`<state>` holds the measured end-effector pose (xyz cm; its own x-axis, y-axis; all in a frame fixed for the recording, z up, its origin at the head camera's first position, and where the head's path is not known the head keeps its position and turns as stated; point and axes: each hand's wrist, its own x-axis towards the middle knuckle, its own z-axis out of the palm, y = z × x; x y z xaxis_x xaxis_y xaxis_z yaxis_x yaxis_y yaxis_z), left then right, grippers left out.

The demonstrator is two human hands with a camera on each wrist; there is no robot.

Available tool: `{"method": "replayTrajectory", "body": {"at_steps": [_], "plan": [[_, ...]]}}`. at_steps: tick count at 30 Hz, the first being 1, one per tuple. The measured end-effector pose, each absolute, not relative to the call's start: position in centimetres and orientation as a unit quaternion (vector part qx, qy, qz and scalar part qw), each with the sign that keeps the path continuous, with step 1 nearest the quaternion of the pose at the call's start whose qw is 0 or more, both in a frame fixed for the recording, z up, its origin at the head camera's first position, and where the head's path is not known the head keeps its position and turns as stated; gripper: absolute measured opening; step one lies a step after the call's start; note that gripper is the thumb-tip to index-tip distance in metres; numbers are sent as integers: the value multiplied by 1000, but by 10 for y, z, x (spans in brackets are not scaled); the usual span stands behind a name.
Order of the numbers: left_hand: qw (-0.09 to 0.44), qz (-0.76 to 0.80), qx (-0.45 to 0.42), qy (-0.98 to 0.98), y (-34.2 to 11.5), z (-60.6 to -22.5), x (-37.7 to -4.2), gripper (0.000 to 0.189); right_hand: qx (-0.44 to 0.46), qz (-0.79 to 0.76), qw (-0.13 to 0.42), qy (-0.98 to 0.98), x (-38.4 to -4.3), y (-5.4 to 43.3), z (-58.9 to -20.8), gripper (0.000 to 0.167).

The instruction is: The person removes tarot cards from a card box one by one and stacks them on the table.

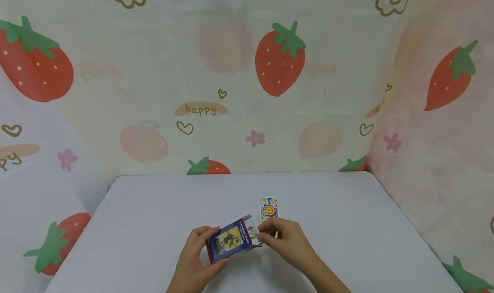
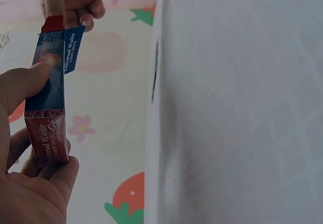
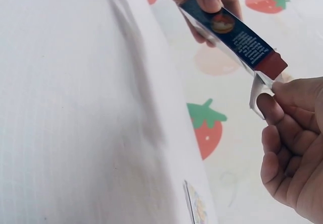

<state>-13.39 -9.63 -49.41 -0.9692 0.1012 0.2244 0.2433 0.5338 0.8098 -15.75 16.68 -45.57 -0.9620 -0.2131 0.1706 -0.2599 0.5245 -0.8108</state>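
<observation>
My left hand [image 1: 195,258] grips a dark blue tarot card box [image 1: 227,240] by its closed end, thumb along one side and fingers round the other. The box is held tilted above the table, its open end toward the right. A card [image 1: 251,229] with a pale picture sticks partly out of that end. My right hand [image 1: 287,243] pinches the card's edge between thumb and fingertips. In the right wrist view the box [image 3: 232,30] shows its narrow side, with a red flap [image 3: 271,65] at the opening. Cards still inside are hidden.
Just beyond the right hand, a small stack of cards [image 1: 269,209] lies on the white table [image 1: 154,207], its top card brightly coloured with a wheel. Strawberry-printed cloth [image 1: 328,70] rises behind the table and on both sides.
</observation>
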Motion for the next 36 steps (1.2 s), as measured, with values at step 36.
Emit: {"method": "replayTrajectory", "body": {"at_steps": [36], "plan": [[71,-479,-84,-871,-95,-494,-136,74,91,476,51,-873,-161,183,-440,16]]}}
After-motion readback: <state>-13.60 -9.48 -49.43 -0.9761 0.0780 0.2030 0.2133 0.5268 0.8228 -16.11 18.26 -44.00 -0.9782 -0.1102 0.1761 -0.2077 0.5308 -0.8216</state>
